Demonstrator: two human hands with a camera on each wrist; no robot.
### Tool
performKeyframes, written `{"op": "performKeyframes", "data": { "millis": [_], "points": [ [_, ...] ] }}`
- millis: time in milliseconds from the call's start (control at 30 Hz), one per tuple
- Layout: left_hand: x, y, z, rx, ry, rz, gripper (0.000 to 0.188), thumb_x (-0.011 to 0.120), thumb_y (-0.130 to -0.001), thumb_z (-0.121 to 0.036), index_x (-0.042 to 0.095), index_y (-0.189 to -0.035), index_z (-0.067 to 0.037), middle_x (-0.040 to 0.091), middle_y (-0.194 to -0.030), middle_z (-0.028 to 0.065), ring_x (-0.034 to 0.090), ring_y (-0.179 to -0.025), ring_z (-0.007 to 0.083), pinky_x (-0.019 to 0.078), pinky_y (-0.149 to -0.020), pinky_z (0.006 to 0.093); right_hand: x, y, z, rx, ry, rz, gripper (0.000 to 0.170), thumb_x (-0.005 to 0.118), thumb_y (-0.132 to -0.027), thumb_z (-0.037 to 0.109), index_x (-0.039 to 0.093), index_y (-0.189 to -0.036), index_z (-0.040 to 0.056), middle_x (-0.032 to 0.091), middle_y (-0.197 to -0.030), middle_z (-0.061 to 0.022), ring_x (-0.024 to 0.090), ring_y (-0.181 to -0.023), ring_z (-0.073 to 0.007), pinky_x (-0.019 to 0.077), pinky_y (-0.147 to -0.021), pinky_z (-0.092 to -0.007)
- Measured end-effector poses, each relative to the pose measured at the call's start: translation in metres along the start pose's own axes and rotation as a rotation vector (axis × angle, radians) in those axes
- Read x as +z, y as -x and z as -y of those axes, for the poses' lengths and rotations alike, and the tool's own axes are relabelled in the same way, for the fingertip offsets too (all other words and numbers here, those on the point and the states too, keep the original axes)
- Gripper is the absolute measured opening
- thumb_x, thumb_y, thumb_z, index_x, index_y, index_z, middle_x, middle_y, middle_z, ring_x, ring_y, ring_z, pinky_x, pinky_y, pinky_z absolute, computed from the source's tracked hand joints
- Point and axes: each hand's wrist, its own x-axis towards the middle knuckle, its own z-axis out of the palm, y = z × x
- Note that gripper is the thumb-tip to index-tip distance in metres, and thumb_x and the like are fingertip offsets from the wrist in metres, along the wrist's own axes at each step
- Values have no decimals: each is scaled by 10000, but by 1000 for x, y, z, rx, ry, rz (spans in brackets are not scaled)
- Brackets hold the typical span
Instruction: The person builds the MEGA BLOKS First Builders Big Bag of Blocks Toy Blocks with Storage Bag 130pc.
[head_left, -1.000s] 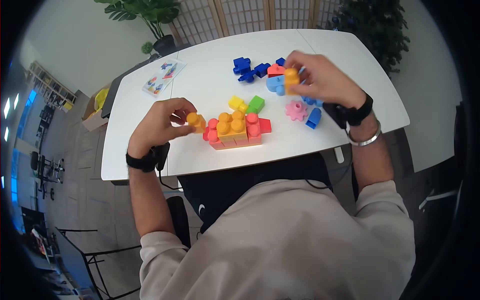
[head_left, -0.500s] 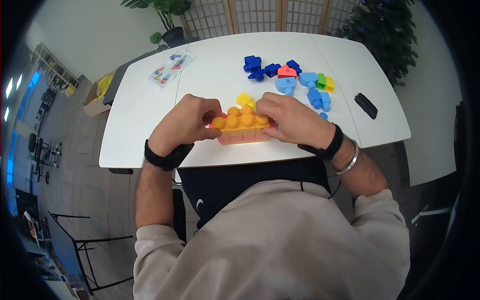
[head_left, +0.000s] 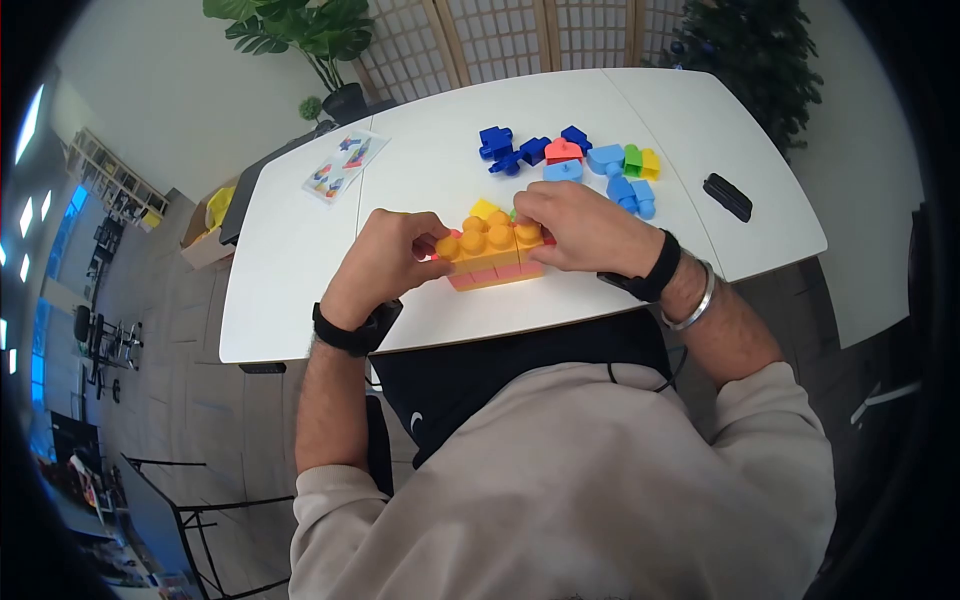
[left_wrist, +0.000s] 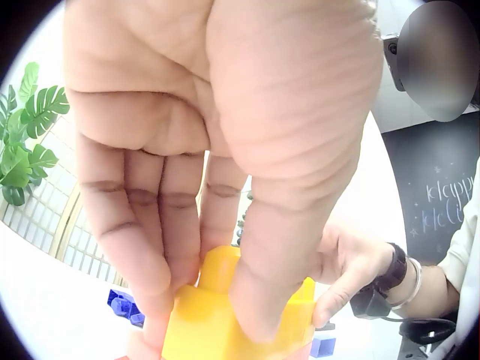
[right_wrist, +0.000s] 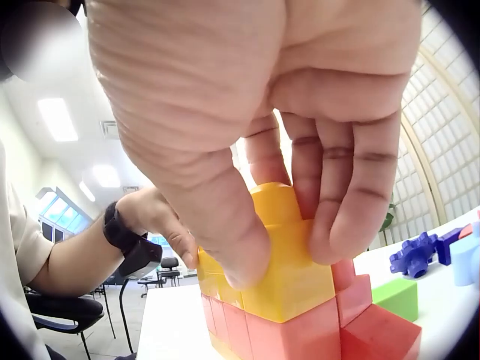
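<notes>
Over table (head_left: 290, 290), left hand (head_left: 383, 255), right hand (head_left: 592, 230), pinching 2 orange bricks (right_wrist: 298, 283)

- White table (head_left: 290, 270) carries:
- Orange-and-pink block assembly (head_left: 492, 258), near front edge
- Illustrated sheet (head_left: 345, 165), left
- Dark blue blocks (head_left: 496, 143), red block (head_left: 564, 151), light blue blocks (head_left: 606, 158), beyond assembly
- Black case (head_left: 728, 197), right
</notes>
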Motion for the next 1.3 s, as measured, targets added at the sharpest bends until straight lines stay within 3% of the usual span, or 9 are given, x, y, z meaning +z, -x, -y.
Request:
{"op": "performKeyframes", "data": {
  "millis": [67, 433, 600, 667, 767, 867, 1000, 1167, 1300],
  "points": [
    [2, -1, 0, 52, 7, -35, 350, 942, -784, -80, 802, -1087, 28, 818, -922, 167, 816, -852, 244, 659, -832, 331, -2, 0, -1, 5, 8, 22, 347, 883, -786, 73, 604, -986, 17, 640, -919, -143, 672, -873, -352, 538, -757, -432],
    [6, -5, -1, 117, -1, -9, 397, 970, -787, -115, 821, -1138, -8, 816, -935, 123, 784, -824, 202, 631, -785, 299, -14, 3, -1, 24, 15, 56, 350, 874, -770, 78, 571, -933, 16, 610, -890, -158, 642, -841, -372, 501, -727, -449],
    [-5, -3, 1, 183, 114, 126, 471, 960, -839, -227, 801, -1241, -41, 821, -1034, 96, 780, -916, 185, 621, -870, 309, -44, 4, -26, 28, -183, 224, 421, 916, -826, 260, 695, -1056, -14, 756, -962, -156, 747, -918, -297, 576, -792, -410],
    [-9, -6, 13, 139, 166, 82, 472, 935, -871, -205, 776, -1283, -38, 818, -1067, 100, 778, -932, 179, 621, -875, 311, -60, 7, -52, 152, -295, 86, 369, 876, -899, 281, 730, -1087, -1, 782, -891, -140, 748, -798, -237, 586, -738, -352],
    [-18, -15, 34, -15, 177, -14, 402, 868, -944, -129, 735, -1307, -20, 804, -1139, 102, 767, -967, 158, 620, -902, 327, -77, 18, -103, 331, 123, -207, 285, 827, -928, 246, 748, -1053, 2, 796, -955, -180, 779, -903, -347, 613, -814, -423],
    [-14, -40, 51, -21, 134, -10, 396, 852, -943, -76, 733, -1319, -34, 789, -1199, 93, 759, -1020, 171, 623, -912, 332, -77, 44, -157, 574, 309, -164, 350, 796, -953, 231, 722, -1236, 38, 783, -1163, -204, 740, -1137, -382, 584, -994, -460],
    [18, -81, 56, 126, 7, 99, 493, 852, -882, -17, 732, -1356, -78, 755, -1300, 93, 730, -1126, 247, 633, -936, 380, -65, 64, -190, 798, 222, -23, 399, 789, -982, 262, 720, -1334, 86, 747, -1306, -217, 705, -1240, -365, 555, -1075, -447],
    [48, -109, 55, 239, -113, 191, 532, 875, -864, -54, 727, -1374, -87, 746, -1316, 116, 729, -1107, 272, 632, -947, 401, -58, 61, -189, 853, 112, 29, 370, 812, -934, 253, 747, -1264, 99, 771, -1214, -199, 746, -1116, -337, 590, -994, -424],
    [34, -98, 56, 145, -114, 140, 529, 857, -865, -41, 721, -1375, -66, 713, -1254, 124, 721, -1077, 258, 633, -941, 371, -63, 65, -187, 857, 19, 9, 342, 822, -879, 239, 742, -1171, 79, 776, -1085, -189, 770, -934, -304, 624, -845, -411]
  ]
}}
